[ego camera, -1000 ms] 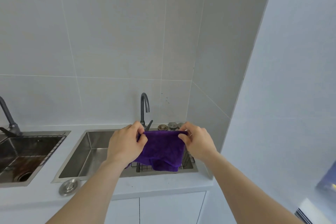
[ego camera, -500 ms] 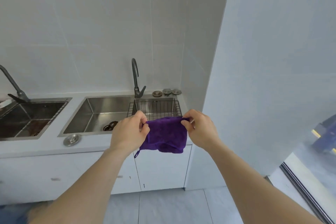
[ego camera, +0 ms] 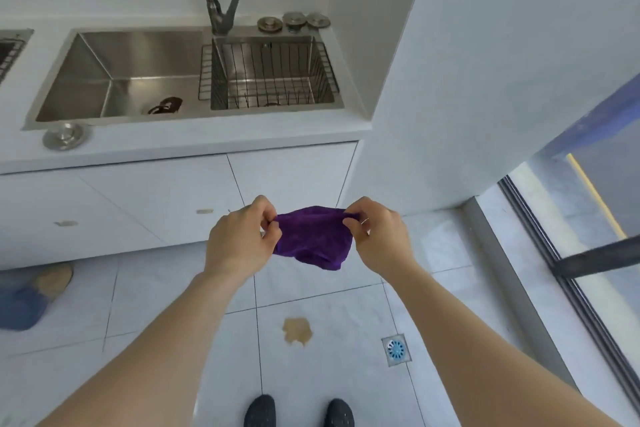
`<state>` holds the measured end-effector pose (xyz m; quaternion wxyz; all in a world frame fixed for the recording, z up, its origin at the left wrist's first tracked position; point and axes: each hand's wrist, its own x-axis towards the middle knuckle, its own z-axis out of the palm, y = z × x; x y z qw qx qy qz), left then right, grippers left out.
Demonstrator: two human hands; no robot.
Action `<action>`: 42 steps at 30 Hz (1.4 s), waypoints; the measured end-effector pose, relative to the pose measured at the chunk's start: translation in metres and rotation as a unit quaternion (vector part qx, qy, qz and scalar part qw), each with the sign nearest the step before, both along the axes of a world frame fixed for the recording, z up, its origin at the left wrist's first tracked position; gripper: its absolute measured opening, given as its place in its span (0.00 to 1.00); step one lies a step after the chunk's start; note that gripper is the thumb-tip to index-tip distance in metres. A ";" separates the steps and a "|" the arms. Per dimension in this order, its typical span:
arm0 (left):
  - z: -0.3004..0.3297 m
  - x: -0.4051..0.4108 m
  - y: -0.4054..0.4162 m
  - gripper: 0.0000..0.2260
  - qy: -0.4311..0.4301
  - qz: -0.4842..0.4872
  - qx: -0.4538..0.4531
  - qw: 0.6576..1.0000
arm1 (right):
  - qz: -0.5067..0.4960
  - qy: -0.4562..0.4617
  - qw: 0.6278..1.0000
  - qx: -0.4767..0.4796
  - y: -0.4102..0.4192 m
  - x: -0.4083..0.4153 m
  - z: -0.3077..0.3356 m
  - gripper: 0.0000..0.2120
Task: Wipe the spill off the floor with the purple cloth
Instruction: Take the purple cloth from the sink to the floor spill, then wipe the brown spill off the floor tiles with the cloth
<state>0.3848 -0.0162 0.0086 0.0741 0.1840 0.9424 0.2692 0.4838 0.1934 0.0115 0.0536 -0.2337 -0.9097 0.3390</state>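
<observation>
1. We hold the purple cloth (ego camera: 313, 238) in the air in front of the cabinet doors, stretched between both our hands, well above the floor (ego camera: 166, 291).
2. Our left hand (ego camera: 239, 241) pinches its left top corner with closed fingers; our right hand (ego camera: 379, 239) pinches the right top corner the same way, and the cloth hangs down between them.
3. The brown spill (ego camera: 297, 330) lies on the floor below the cloth, near a square floor drain (ego camera: 396, 349) on its right.
4. Nothing stands between cloth and spill; our dark shoes (ego camera: 259, 411) are at the bottom edge.
5. Behind, the sink (ego camera: 124, 76) sits in the counter.

Purple cloth (ego camera: 313, 239) held aloft above tan spill (ego camera: 297, 330) on floor (ego camera: 166, 302).
</observation>
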 end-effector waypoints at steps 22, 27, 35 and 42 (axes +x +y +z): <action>-0.406 0.104 -0.085 0.03 -0.197 0.030 -0.070 0.977 | -0.006 -0.135 0.986 -0.093 -0.088 0.106 -0.413 0.07; -0.518 0.124 -0.083 0.04 -0.230 0.020 -0.083 0.969 | -0.007 -0.165 0.982 -0.095 -0.088 0.132 -0.523 0.07; -0.705 0.145 -0.088 0.03 -0.324 -0.020 -0.101 0.940 | -0.026 -0.205 0.976 -0.070 -0.100 0.161 -0.706 0.04; -0.805 0.139 -0.082 0.04 -0.320 -0.038 -0.078 0.943 | -0.005 -0.136 0.990 0.038 -0.093 0.150 -0.802 0.04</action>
